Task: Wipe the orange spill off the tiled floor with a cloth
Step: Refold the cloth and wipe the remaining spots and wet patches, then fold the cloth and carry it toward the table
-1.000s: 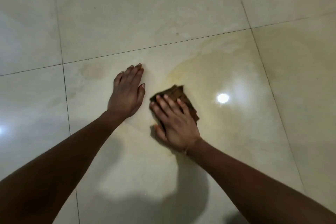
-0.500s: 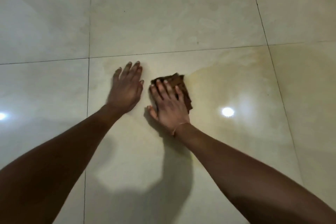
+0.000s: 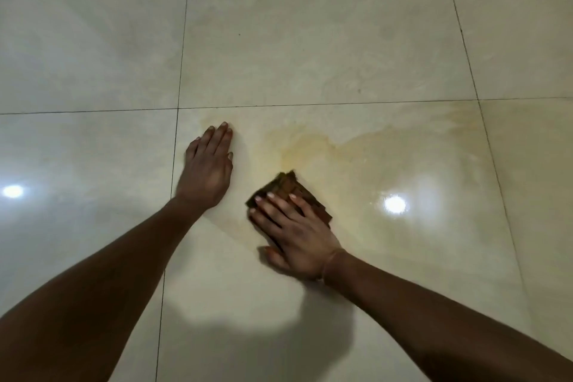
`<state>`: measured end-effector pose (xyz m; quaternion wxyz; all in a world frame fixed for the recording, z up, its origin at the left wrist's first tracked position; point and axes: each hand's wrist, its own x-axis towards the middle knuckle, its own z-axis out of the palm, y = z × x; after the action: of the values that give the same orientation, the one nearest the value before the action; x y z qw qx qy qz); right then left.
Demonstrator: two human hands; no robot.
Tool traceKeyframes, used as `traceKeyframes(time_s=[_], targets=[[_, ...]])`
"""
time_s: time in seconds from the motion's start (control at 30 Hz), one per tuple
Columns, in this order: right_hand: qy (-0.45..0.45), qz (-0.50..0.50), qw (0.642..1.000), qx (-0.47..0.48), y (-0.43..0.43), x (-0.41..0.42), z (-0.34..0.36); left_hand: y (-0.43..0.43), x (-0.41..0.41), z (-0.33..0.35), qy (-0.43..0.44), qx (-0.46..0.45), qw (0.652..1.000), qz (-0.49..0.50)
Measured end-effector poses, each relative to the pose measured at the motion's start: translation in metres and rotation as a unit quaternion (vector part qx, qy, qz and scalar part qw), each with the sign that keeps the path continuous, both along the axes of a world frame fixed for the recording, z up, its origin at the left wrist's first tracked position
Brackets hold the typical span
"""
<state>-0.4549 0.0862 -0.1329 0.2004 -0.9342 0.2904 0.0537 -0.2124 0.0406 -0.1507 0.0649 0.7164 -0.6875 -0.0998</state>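
Mid-wipe: right hand, fingers spread, pressed cloth flat; left hand braced, fingers together. Next: likely sweep into spill.

No readable txt, labels, brands or nos. anywhere: tiled floor is plain, cloth shows no print or tag, though it's a bit blurred so possibly sth tiny there can't be made out.
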Motion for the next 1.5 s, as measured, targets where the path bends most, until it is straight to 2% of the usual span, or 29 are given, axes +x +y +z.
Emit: traceKeyframes(time_s=[0.07,0.17,0.23,0.33,0.47,0.53,0.6,0.67,0.73,0.83,0.9,0.97,1.03,1.13,1.17,1.27,1.33,1.4,1.5], targets=[[0.004,0.011,1.0,-0.023,-0.024,-0.032,-0.005,-0.001,0.0,0.002,0.004,0.001,1.0,-0.001],[0.047,-0.167,0.982,-0.073,-0.1,-0.024,-0.008,-0.001,0.002,-0.003,0.005,-0.005,1.0,-0.001],[0.041,-0.234,0.969,-0.066,-0.114,-0.011,-0.007,-0.002,0.004,-0.004,0.005,-0.013,1.0,0.001],[0.027,-0.199,0.979,-0.046,-0.067,-0.029,-0.007,-0.001,0.003,-0.004,-0.025,0.002,1.0,-0.007],[0.011,-0.205,0.978,0.045,-0.021,-0.081,0.008,-0.014,-0.027,0.021,-0.096,0.099,0.989,0.055],[0.023,-0.237,0.965,0.113,-0.013,-0.095,0.028,-0.016,-0.059,0.047,-0.044,0.15,0.983,0.098],[0.033,-0.312,0.928,0.203,-0.008,-0.103,0.053,-0.006,-0.098,0.075,0.087,0.197,0.972,0.089],[0.047,-0.403,0.858,0.314,-0.013,-0.116,0.099,0.009,-0.142,0.12,0.198,0.26,0.942,0.08],[0.04,-0.45,0.82,0.353,-0.022,-0.131,0.157,0.016,-0.179,0.176,0.266,0.315,0.906,0.093],[-0.004,-0.508,0.779,0.368,-0.035,-0.143,0.247,0.016,-0.21,0.258,0.299,0.353,0.877,0.129],[-0.064,-0.566,0.723,0.391,-0.04,-0.148,0.314,0.012,-0.22,0.319,0.309,0.345,0.877,0.125],[-0.142,-0.621,0.654,0.408,-0.05,-0.155,0.399,0.001,-0.225,0.397,0.355,0.346,0.859,0.132],[-0.203,-0.641,0.607,0.423,-0.058,-0.156,0.486,-0.011,-0.228,0.483,0.427,0.38,0.808,0.144],[-0.282,-0.635,0.569,0.439,-0.069,-0.156,0.62,-0.026,-0.226,0.614,0.526,0.433,0.722,0.123],[-0.309,-0.623,0.56,0.449,-0.07,-0.155,0.658,-0.028,-0.224,0.652,0.546,0.425,0.714,0.109],[-0.362,-0.609,0.564,0.424,-0.075,-0.153,0.75,-0.041,-0.218,0.749,0.546,0.333,0.764,0.08],[-0.381,-0.606,0.572,0.401,-0.074,-0.153,0.799,-0.051,-0.217,0.803,0.557,0.281,0.777,0.082],[-0.386,-0.589,0.589,0.397,-0.074,-0.155,0.833,-0.063,-0.221,0.844,0.584,0.258,0.765,0.082],[-0.4,-0.56,0.617,0.382,-0.081,-0.16,0.864,-0.084,-0.226,0.88,0.631,0.26,0.727,0.079]])
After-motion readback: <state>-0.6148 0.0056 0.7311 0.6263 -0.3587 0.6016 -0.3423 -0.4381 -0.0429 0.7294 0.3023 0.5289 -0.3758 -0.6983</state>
